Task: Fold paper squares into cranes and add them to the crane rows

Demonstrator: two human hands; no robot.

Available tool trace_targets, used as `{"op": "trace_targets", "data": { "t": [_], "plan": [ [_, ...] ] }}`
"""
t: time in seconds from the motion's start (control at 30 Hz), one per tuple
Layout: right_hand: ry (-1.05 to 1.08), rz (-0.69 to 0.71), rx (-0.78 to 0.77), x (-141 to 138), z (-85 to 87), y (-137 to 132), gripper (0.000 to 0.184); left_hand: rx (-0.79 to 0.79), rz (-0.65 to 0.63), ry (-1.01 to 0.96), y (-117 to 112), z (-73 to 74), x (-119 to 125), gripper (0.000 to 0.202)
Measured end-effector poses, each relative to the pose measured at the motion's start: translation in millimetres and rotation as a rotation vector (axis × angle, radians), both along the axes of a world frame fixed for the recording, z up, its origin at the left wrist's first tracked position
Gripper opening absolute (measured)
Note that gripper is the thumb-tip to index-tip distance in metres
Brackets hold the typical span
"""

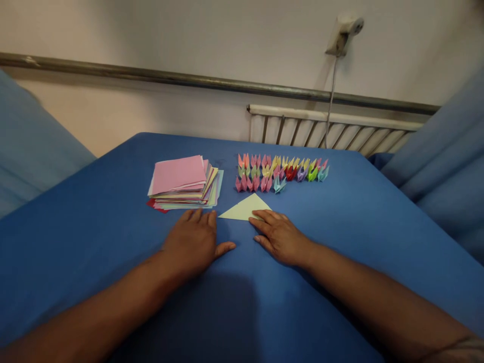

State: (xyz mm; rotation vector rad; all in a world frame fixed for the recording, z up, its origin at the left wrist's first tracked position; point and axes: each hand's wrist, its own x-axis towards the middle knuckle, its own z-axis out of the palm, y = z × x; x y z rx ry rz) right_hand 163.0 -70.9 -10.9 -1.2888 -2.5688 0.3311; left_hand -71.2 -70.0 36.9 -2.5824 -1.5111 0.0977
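Note:
A pale yellow paper folded into a triangle [245,207] lies flat on the blue table [94,222]. My right hand [280,236] rests open, palm down, with its fingertips on the triangle's near right corner. My left hand [194,239] lies open and flat on the cloth just left of the triangle, apart from it, fingers pointing toward a stack of coloured paper squares [183,182] topped by a pink sheet. Neither hand holds anything.
Several small folded paper cranes [280,171] in pink, yellow, green, red and blue stand in rows behind the triangle. A metal rail [189,79] and a radiator [340,128] run along the wall. Blue fabric [446,156] rises at right and left.

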Motion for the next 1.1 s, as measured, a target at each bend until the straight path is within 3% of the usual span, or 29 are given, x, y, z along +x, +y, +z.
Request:
{"op": "trace_targets", "data": {
  "t": [0.1, 0.2, 0.33, 0.63, 0.77, 0.9, 0.97, 1.03, 1.1],
  "plan": [
    [0.005, 0.003, 0.009, -1.1, 2.1, 0.1, 0.05, 0.071, -0.112, -0.171, -1.2, -9.3, 14.4, 0.085],
    [0.011, 0.015, 0.0, -0.8, 4.8, 0.1, 0.051, -0.105, -0.29, -0.227, -1.3, -24.7, 29.6, 0.088],
    [-0.043, -0.016, -0.007, 3.3, 11.2, -2.4, 0.049, -0.235, -0.308, -0.21, 2.4, -36.1, 31.8, 0.088],
    [-0.372, -0.152, -0.026, 21.6, 43.8, -19.2, 0.031, -0.28, -0.309, -0.237, 6.6, -37.2, 21.7, 0.084],
    [-0.482, -0.288, -0.053, 29.0, 52.0, -18.9, 0.034, -0.289, -0.301, -0.233, 6.9, -36.5, 23.3, 0.083],
    [-0.346, -0.36, 0.106, 16.0, 41.8, -13.0, 0.041, -0.285, -0.298, -0.233, 7.1, -35.3, 24.3, 0.083],
    [-0.208, -0.204, 0.129, 4.9, 29.5, -11.2, 0.047, -0.286, -0.296, -0.234, 6.5, -34.7, 24.7, 0.084],
    [-0.128, -0.027, 0.06, -3.4, 16.6, -10.8, 0.056, -0.282, -0.293, -0.238, 5.3, -34.2, 24.9, 0.084],
    [-0.096, -0.006, 0.015, -6.7, 7.1, -11.3, 0.061, -0.264, -0.288, -0.244, 3.9, -34.0, 24.6, 0.086]
  ]
}}
